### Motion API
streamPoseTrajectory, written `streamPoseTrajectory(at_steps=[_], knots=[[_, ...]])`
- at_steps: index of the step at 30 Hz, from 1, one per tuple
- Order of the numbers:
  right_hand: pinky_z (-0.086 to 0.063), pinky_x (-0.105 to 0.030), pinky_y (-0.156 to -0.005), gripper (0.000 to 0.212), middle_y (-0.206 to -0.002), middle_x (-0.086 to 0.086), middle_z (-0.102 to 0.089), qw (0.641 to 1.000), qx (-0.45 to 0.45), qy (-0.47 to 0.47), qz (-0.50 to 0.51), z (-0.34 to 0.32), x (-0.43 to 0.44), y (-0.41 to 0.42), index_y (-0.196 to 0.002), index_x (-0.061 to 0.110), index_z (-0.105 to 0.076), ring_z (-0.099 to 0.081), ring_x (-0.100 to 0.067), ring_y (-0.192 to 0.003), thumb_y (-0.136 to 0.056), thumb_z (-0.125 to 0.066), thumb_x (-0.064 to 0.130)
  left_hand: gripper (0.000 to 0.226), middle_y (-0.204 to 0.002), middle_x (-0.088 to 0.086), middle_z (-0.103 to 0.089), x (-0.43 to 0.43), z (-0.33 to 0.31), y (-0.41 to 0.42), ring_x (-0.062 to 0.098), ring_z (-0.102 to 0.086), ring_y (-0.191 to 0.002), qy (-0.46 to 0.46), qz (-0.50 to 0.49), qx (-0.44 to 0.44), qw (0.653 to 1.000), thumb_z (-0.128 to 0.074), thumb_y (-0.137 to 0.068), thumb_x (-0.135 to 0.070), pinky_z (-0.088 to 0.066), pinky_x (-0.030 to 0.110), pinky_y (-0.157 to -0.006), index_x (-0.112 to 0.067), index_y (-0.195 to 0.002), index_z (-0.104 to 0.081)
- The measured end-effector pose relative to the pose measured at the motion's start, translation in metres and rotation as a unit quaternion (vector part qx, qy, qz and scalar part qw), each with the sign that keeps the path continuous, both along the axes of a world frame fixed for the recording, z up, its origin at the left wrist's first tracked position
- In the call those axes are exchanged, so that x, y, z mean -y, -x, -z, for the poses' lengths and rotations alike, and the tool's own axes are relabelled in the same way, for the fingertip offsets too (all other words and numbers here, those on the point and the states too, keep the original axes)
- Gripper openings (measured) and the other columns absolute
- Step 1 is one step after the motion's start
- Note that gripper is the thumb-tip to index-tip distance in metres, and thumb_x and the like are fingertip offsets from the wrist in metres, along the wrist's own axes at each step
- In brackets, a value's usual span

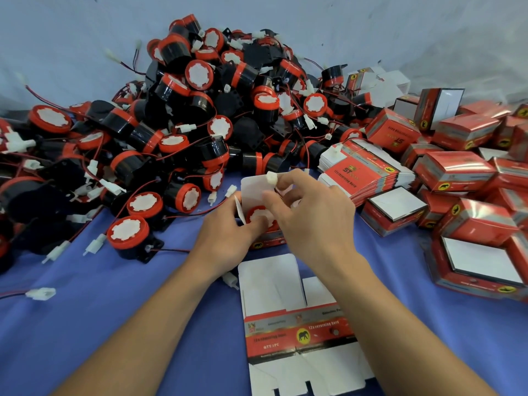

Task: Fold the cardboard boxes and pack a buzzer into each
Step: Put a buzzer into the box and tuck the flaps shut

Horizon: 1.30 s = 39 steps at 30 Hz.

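Ctr frame: buzzer (258, 216) in open box (251, 187), L hand (225, 238) gripping box. R hand (314, 218) fingers (288, 178) pinch white connector (271, 178) above it. Buzzer rigid, prob light; wire floppy, so hold plug. Card flaps thin, crease easily

Packing workshop: buzzer heap (200, 110), stacked flat cartons (368, 178), folded boxes (457, 170) on blue cloth (85, 324).

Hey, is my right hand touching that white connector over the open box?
Touching. The head view shows the right hand pinching the white connector at its fingertips, just above the open box.
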State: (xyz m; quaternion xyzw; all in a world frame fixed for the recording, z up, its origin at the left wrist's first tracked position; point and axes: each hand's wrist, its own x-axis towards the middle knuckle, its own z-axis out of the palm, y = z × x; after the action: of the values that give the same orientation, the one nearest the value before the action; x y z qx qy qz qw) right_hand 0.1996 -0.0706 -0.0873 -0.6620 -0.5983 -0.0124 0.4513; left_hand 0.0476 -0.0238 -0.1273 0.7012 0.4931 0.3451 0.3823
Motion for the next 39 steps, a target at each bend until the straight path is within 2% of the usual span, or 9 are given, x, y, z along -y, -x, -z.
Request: streamPoseTrajectory(at_steps=[3, 11, 19, 23, 25, 28, 30, 35, 39], knots=[[-0.036, -0.034, -0.070, 0.027, -0.071, 0.009, -0.072, 0.999, 0.023, -0.043, 0.024, -0.004, -0.001, 0.004, -0.094, 0.029, -0.068, -0.053, -0.024, -0.070, -0.090, -0.066, 0.056, 0.022, -0.103, -0.019, -0.073, 0.000, 0.000, 0.000, 0.003, -0.068, -0.096, 0.003, 0.001, -0.003, 1.000, -0.068, -0.096, -0.048, -0.059, 0.039, -0.084, -0.046, -0.117, -0.061], [-0.042, -0.039, -0.062, 0.023, -0.060, -0.003, -0.060, 1.000, 0.010, -0.006, -0.008, -0.003, -0.004, 0.002, -0.072, 0.016, -0.063, -0.047, -0.028, -0.070, -0.090, -0.065, 0.029, 0.019, -0.100, -0.022, -0.073, -0.001, 0.000, 0.001, 0.000, -0.068, -0.093, 0.013, 0.008, 0.001, 1.000, -0.069, -0.094, -0.050, -0.058, 0.033, -0.081, -0.050, -0.111, -0.061], [-0.035, -0.031, -0.054, 0.038, -0.053, -0.005, -0.050, 0.986, 0.076, 0.133, -0.069, -0.017, -0.003, -0.024, -0.056, 0.018, -0.042, -0.045, -0.028, -0.062, -0.079, -0.071, 0.024, 0.023, -0.105, -0.028, -0.070, 0.001, -0.003, 0.000, -0.007, -0.065, -0.095, 0.019, 0.015, 0.011, 1.000, -0.071, -0.093, -0.045, -0.054, 0.025, -0.078, -0.060, -0.105, -0.058], [-0.022, -0.028, -0.050, 0.046, -0.056, 0.002, -0.043, 0.956, 0.189, 0.214, -0.069, -0.021, -0.006, -0.032, -0.057, 0.023, -0.035, -0.046, -0.028, -0.061, -0.085, -0.070, 0.031, 0.023, -0.100, -0.035, -0.067, 0.002, -0.006, -0.001, -0.011, -0.063, -0.093, 0.020, 0.009, 0.007, 1.000, -0.064, -0.077, -0.059, -0.052, 0.023, -0.075, -0.069, -0.096, -0.057], [-0.023, -0.032, -0.057, 0.043, -0.058, 0.005, -0.043, 0.951, 0.213, 0.213, -0.066, -0.021, -0.006, -0.031, -0.058, 0.024, -0.038, -0.048, -0.029, -0.063, -0.087, -0.069, 0.033, 0.025, -0.100, -0.037, -0.067, 0.002, -0.006, -0.001, -0.012, -0.063, -0.093, 0.018, 0.009, 0.008, 1.000, -0.062, -0.073, -0.064, -0.052, 0.024, -0.075, -0.072, -0.096, -0.055], [-0.024, -0.036, -0.076, 0.014, -0.069, 0.004, -0.064, 0.954, 0.250, 0.162, -0.034, -0.019, -0.004, -0.025, -0.084, 0.033, -0.072, -0.056, -0.028, -0.070, -0.095, -0.064, 0.031, 0.028, -0.101, -0.036, -0.067, 0.003, -0.006, -0.001, -0.011, -0.063, -0.094, 0.016, 0.011, 0.007, 1.000, -0.059, -0.071, -0.067, -0.054, 0.027, -0.077, -0.074, -0.098, -0.054], [-0.025, -0.037, -0.082, 0.022, -0.080, 0.002, -0.073, 0.948, 0.282, 0.150, -0.009, -0.016, -0.004, -0.022, -0.101, 0.036, -0.078, -0.061, -0.027, -0.073, -0.096, -0.061, 0.023, 0.028, -0.102, -0.033, -0.069, 0.003, -0.006, -0.001, -0.008, -0.064, -0.094, 0.013, 0.008, 0.003, 1.000, -0.060, -0.074, -0.063, -0.058, 0.033, -0.082, -0.071, -0.100, -0.055], [-0.025, -0.038, -0.079, 0.019, -0.071, 0.005, -0.065, 0.921, 0.355, 0.156, 0.046, -0.008, -0.008, -0.017, -0.090, 0.036, -0.079, -0.059, -0.023, -0.065, -0.086, -0.071, 0.019, 0.028, -0.103, -0.027, -0.071, 0.003, -0.006, 0.000, -0.003, -0.066, -0.095, 0.016, 0.013, 0.000, 1.000, -0.062, -0.079, -0.056, -0.059, 0.041, -0.088, -0.061, -0.107, -0.058], [-0.023, -0.039, -0.078, 0.020, -0.050, -0.002, -0.060, 0.950, 0.267, 0.109, 0.121, -0.002, -0.012, -0.012, -0.073, 0.031, -0.078, -0.055, -0.027, -0.051, -0.064, -0.088, 0.016, 0.037, -0.104, -0.023, -0.072, 0.004, -0.007, 0.000, 0.000, -0.066, -0.097, 0.012, 0.015, -0.006, 1.000, -0.060, -0.078, -0.060, -0.058, 0.043, -0.089, -0.054, -0.114, -0.058]])
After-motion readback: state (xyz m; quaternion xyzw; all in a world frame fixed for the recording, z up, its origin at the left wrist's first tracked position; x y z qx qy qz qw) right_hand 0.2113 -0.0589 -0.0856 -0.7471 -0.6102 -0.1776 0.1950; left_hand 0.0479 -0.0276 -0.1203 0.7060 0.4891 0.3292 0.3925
